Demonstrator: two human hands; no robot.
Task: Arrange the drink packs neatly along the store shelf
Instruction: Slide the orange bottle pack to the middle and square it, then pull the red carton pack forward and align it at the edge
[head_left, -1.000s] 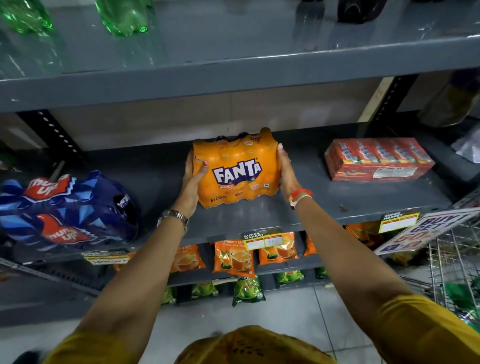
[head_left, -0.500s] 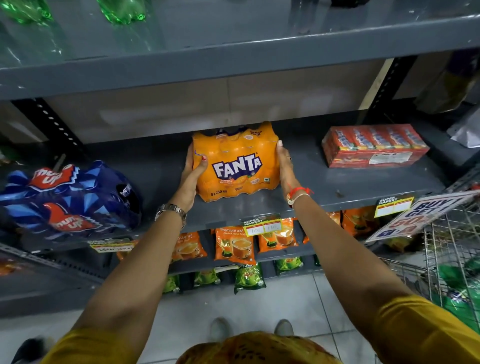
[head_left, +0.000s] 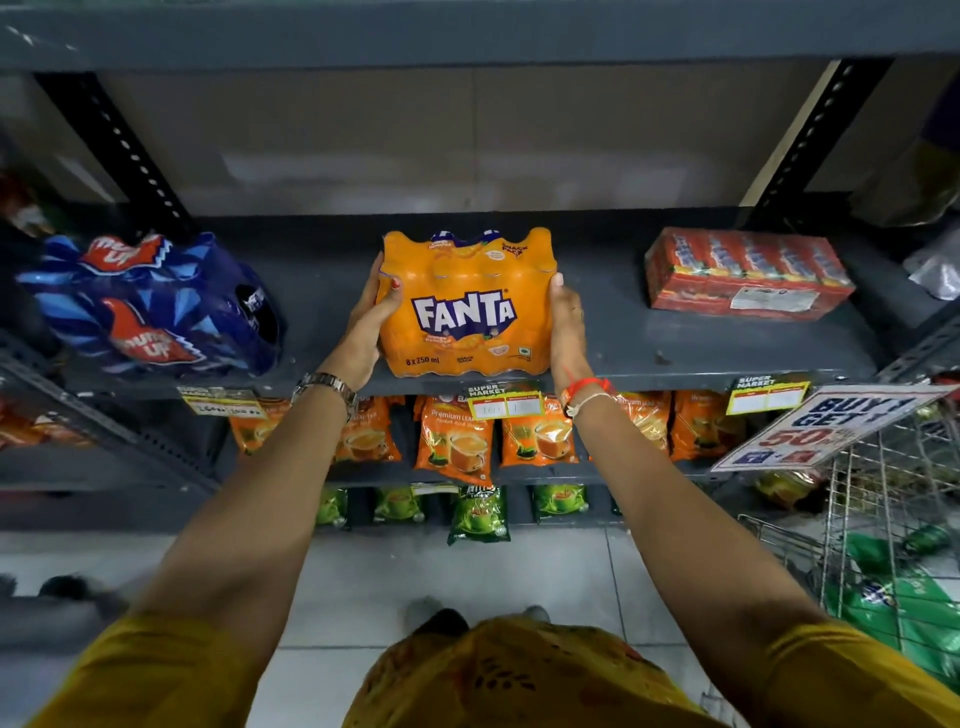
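On the grey metal store shelf (head_left: 675, 343) — both hands, left (head_left: 366, 325) and right (head_left: 566, 327), clasp the orange shrink-wrapped Fanta pack (head_left: 465, 306); pale floor tiles (head_left: 467, 566) below.

An orange shrink-wrapped pack of small Fanta bottles (head_left: 465, 306), marked 8 x 250 ml, stands upright near the front edge of the dark grey metal shelf (head_left: 701, 343), logo facing out, at the middle of the shelf. A blue shrink-wrapped Thums Up bottle pack (head_left: 156, 306) lies tilted at the left end of the shelf, well apart from it. A red shrink-wrapped block of small juice cartons (head_left: 743, 273) lies flat at the right, set back toward the wall.
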